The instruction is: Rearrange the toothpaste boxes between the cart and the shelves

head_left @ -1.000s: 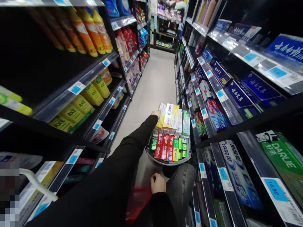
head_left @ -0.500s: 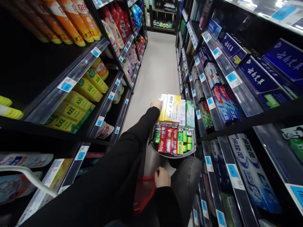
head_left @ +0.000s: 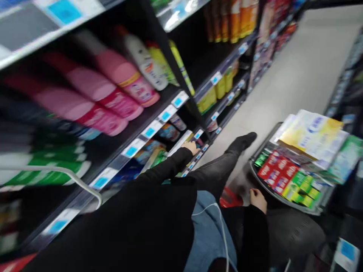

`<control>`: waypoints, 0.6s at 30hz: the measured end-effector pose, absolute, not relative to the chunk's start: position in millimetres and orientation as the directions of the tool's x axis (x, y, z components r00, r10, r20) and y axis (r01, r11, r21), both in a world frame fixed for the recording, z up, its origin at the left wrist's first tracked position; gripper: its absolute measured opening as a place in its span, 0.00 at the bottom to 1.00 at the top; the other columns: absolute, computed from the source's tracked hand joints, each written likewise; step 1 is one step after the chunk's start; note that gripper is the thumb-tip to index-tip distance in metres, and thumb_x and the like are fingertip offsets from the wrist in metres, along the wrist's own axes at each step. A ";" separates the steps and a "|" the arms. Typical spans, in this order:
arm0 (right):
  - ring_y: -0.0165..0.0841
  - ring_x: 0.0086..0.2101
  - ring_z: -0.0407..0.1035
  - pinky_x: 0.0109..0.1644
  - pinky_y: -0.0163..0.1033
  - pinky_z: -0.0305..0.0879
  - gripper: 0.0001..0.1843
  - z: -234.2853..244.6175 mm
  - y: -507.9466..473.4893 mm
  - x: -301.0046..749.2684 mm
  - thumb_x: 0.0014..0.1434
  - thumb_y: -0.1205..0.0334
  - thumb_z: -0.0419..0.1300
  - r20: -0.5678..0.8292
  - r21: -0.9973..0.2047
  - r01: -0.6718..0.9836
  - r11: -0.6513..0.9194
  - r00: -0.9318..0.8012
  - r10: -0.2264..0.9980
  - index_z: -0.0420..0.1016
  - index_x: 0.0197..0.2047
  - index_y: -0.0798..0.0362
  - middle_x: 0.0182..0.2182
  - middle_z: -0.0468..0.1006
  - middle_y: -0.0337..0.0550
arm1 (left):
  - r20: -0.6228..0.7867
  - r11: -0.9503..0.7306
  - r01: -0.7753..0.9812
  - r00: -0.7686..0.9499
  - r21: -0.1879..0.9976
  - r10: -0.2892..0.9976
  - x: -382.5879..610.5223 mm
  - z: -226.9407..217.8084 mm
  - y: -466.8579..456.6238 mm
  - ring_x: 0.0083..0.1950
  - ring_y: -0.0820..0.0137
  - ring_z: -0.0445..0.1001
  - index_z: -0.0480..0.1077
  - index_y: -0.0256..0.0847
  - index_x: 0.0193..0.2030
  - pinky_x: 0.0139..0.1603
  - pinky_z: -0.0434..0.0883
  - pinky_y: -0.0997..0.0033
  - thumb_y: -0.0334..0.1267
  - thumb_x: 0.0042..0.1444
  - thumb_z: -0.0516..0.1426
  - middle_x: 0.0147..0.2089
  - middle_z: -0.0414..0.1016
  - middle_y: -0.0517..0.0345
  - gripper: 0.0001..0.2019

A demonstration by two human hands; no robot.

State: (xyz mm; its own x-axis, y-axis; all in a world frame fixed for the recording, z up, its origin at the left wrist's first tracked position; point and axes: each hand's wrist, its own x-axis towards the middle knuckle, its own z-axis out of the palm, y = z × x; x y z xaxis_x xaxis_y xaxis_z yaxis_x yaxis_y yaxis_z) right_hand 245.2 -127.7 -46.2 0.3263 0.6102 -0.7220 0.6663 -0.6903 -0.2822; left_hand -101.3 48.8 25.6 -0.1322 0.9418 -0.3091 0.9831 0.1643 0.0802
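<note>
My left hand [head_left: 191,147] is at the lower shelf on the left, at the height of the price strip. Its fingers reach forward, slightly blurred and apart, with nothing visible in them. My right hand [head_left: 258,200] is by my bent leg, fingers curled loosely and no object showing in it. To its right stands a grey basket [head_left: 295,207] filled with toothpaste boxes. Red toothpaste boxes [head_left: 279,172] and small green-yellow boxes [head_left: 306,190] lie at its near side. A larger white-and-yellow box [head_left: 314,132] lies on top at the far side.
Pink bottles [head_left: 113,102] line the shelf on the left, with price tags [head_left: 149,132] along its edge. Orange bottles [head_left: 235,19] stand farther up. The pale aisle floor [head_left: 320,56] runs away to the upper right. A white cable [head_left: 222,223] hangs over my front.
My view has swung left, so the basket now appears at the right. My left hand has left the yellow-and-white boxes and is at the left shelf. My right hand stays near my leg.
</note>
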 end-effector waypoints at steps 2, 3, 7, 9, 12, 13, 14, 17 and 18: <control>0.40 0.42 0.74 0.42 0.37 0.66 0.21 -56.8 -129.0 247.5 0.65 0.54 0.49 -0.712 -0.270 0.670 -0.692 0.345 0.612 0.77 0.52 0.53 0.46 0.79 0.54 | -0.260 0.349 0.937 -0.335 0.006 0.906 -163.9 24.4 5.3 0.61 0.41 0.67 0.73 0.26 0.42 0.54 0.62 0.41 0.62 0.59 0.49 0.51 0.71 0.18 0.33; 0.40 0.42 0.74 0.42 0.38 0.66 0.20 -61.2 -130.2 248.9 0.64 0.54 0.51 -0.706 -0.268 0.668 -0.694 0.354 0.613 0.78 0.50 0.52 0.45 0.79 0.54 | -0.231 0.420 0.908 -0.411 -0.012 0.882 -187.3 23.4 -13.6 0.63 0.38 0.64 0.73 0.24 0.43 0.54 0.60 0.38 0.61 0.60 0.46 0.54 0.69 0.17 0.34; 0.42 0.43 0.74 0.44 0.39 0.65 0.17 -68.2 -136.8 254.8 0.62 0.54 0.54 -0.695 -0.261 0.651 -0.713 0.386 0.606 0.80 0.47 0.50 0.45 0.80 0.56 | -0.162 0.570 0.821 -0.559 0.031 0.813 -240.8 13.9 -63.6 0.64 0.34 0.59 0.72 0.17 0.39 0.53 0.57 0.35 0.55 0.64 0.42 0.56 0.67 0.16 0.35; 0.41 0.44 0.74 0.45 0.40 0.65 0.15 -66.8 -140.3 256.2 0.62 0.55 0.55 -0.702 -0.256 0.614 -0.747 0.414 0.580 0.80 0.45 0.48 0.44 0.80 0.55 | -0.138 0.622 0.780 -0.610 0.070 0.780 -255.2 8.3 -75.6 0.65 0.32 0.56 0.71 0.17 0.33 0.53 0.55 0.34 0.52 0.63 0.46 0.56 0.67 0.17 0.31; 0.41 0.45 0.75 0.47 0.39 0.64 0.13 -62.6 -145.7 256.7 0.62 0.55 0.55 -0.705 -0.265 0.547 -0.794 0.452 0.547 0.80 0.43 0.45 0.39 0.82 0.52 | -0.122 0.686 0.715 -0.675 0.139 0.728 -272.8 4.0 -83.7 0.65 0.32 0.53 0.65 0.22 0.20 0.53 0.53 0.33 0.49 0.62 0.49 0.49 0.71 0.22 0.29; 0.41 0.45 0.75 0.48 0.40 0.64 0.12 -61.3 -147.4 256.8 0.61 0.55 0.56 -0.700 -0.275 0.530 -0.802 0.461 0.545 0.80 0.43 0.45 0.38 0.82 0.52 | -0.125 0.702 0.693 -0.691 0.167 0.712 -277.9 4.1 -84.5 0.66 0.33 0.53 0.60 0.26 0.16 0.53 0.52 0.33 0.49 0.62 0.48 0.44 0.73 0.25 0.30; 0.41 0.46 0.74 0.48 0.40 0.64 0.12 -60.0 -149.1 257.0 0.61 0.55 0.56 -0.692 -0.284 0.519 -0.806 0.471 0.547 0.80 0.43 0.45 0.38 0.82 0.52 | -0.132 0.714 0.671 -0.704 0.200 0.698 -282.4 4.9 -84.7 0.66 0.34 0.53 0.55 0.30 0.13 0.53 0.52 0.33 0.49 0.62 0.47 0.39 0.74 0.28 0.30; 0.42 0.46 0.74 0.49 0.41 0.64 0.12 -57.6 -152.9 257.4 0.60 0.55 0.56 -0.671 -0.298 0.511 -0.806 0.488 0.558 0.79 0.42 0.46 0.39 0.82 0.52 | -0.173 0.727 0.605 -0.718 0.325 0.674 -290.9 9.6 -82.9 0.67 0.36 0.50 0.40 0.40 0.13 0.55 0.52 0.34 0.47 0.60 0.49 0.28 0.71 0.39 0.29; 0.42 0.45 0.74 0.49 0.41 0.65 0.13 -57.3 -153.8 257.4 0.59 0.55 0.56 -0.667 -0.302 0.513 -0.803 0.488 0.562 0.79 0.42 0.47 0.39 0.82 0.53 | -0.194 0.721 0.581 -0.712 0.377 0.675 -292.0 11.6 -81.8 0.68 0.37 0.50 0.37 0.42 0.15 0.57 0.52 0.35 0.47 0.59 0.50 0.26 0.70 0.42 0.28</control>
State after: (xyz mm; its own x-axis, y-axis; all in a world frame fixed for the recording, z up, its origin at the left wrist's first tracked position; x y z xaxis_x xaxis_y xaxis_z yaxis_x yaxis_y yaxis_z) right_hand 257.4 -153.8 -57.3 0.4883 0.5625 -0.6672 0.5131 -0.8035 -0.3018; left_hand -292.0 -81.8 11.6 -0.7120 0.6749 -0.1938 0.5809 0.7212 0.3773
